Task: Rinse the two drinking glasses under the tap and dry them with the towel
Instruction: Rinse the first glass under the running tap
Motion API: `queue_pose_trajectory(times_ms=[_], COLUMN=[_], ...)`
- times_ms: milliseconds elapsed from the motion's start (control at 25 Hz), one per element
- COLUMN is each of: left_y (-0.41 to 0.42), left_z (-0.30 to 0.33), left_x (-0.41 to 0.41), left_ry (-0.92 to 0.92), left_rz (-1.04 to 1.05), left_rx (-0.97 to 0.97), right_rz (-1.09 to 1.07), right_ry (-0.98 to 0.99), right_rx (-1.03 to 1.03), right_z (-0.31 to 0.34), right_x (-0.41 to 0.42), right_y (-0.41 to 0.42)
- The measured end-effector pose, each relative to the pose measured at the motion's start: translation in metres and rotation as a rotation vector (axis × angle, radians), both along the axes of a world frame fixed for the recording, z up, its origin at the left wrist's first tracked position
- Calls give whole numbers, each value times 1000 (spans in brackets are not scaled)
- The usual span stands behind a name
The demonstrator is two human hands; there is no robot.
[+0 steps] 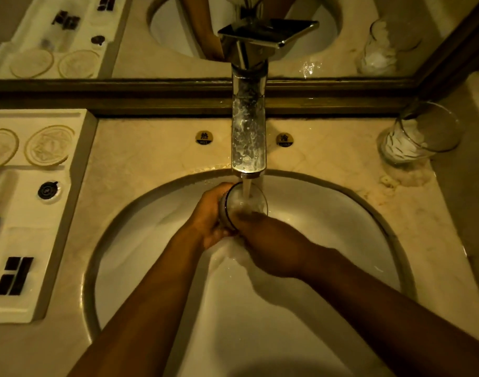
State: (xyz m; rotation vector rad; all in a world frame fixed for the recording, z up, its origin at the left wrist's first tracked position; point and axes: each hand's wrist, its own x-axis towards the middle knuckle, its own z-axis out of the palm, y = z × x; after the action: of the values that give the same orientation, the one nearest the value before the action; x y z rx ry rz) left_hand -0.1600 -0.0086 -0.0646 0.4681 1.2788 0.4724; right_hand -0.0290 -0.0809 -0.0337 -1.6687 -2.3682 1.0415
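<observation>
Drinking glass (246, 205) fills under the running tap (248, 131) over the sink (328, 213), left hand (209, 217) and right hand (271, 243) both in a closed grip around it; second glass (420, 133) stands at the counter's (156, 156) back right corner.

Sink (328, 213): white basin
Desk (151, 153): cream, faint marbled veining
Tap (248, 131): shiny chrome
Tray (31, 213): white, black blocks
Mirror frame (124, 96): dark bronze
</observation>
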Motion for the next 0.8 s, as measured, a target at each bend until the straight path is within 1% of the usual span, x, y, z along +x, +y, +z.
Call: queue_pose_trajectory(times_ms=[40,120,200,240,280,320,400,440,520,560,640,680,720,760,800], left_y=[-1,-6,-9,-9,-10,-9,-7,-6,-4,-3,4,7,10,10,9], left_z=[0,-2,-8,-9,-6,-4,-2,-1,1,2,2,4,3,4,9], left_x=[5,14,19,19,17,14,9,7,-1,-5,-11,-13,-15,-17,-17], left_ry=[-37,-57,-20,-20,-27,-41,-64,-56,-15,-14,-61,-93,-123,-148,-193], left_rz=[96,217,270,274,274,260,196,157,79,15,-146,-209,-239,-244,-231], left_rx=[31,119,188,207,217,215,150,113,47,5,-92,-137,-172,-194,-205], right_rz=[-88,-347,-688,-794,-810,-719,-355,-199,9,67,72,63,39,-16,-134], right_ry=[72,334,691,806,831,723,364,235,73,25,35,55,69,90,137], right_rx=[-17,-114,-356,-453,-480,-418,-119,31,288,367,364,351,384,438,447], right_z=[5,11,15,17,19,18,7,2,-7,-9,-8,-9,-11,-15,-17], right_x=[-11,-31,-35,-34,-31,-26,-16,-9,5,9,18,18,14,7,0], right_y=[-4,-5,5,9,11,11,6,5,6,7,12,13,12,9,7])
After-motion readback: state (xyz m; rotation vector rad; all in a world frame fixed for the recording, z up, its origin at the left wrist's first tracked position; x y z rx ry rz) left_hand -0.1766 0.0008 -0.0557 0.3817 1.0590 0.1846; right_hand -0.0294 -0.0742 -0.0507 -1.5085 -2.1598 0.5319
